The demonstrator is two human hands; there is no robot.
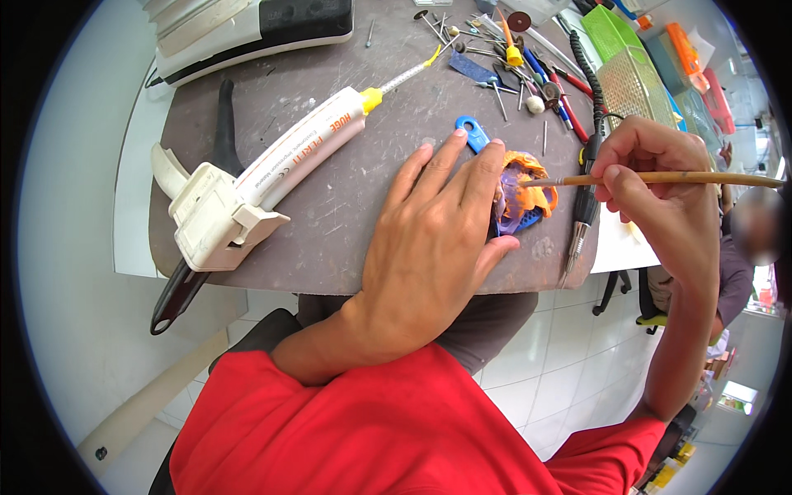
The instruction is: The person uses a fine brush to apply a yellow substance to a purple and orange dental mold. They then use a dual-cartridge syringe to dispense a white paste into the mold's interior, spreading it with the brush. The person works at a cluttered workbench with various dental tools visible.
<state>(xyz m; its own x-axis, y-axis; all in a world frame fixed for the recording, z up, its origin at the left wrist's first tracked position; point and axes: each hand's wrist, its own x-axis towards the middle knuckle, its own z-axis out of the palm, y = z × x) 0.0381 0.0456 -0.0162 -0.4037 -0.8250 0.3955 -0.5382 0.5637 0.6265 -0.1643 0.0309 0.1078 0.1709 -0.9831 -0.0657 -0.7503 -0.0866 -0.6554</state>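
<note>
A blue dental impression tray (530,219), filled with orange and purple impression material (513,195), lies on the brown work mat (322,239). My left hand (436,210) steadies it from the left, with the tray between thumb and index finger; its blue handle (471,134) sticks out past my fingertips. Part of the tray is hidden behind this hand. Pinched in my right hand (662,175) is a thin brush (701,177) with a wooden handle, held nearly level. The brush tip meets the purple part of the impression.
To the left lies a white dispensing gun (216,216) with a cartridge (309,148). Loose burs, knives and small tools (536,78) crowd the far right. A corded handpiece (584,210) lies beside my right hand. Green baskets (612,35) stand behind. Another person (738,276) sits at right.
</note>
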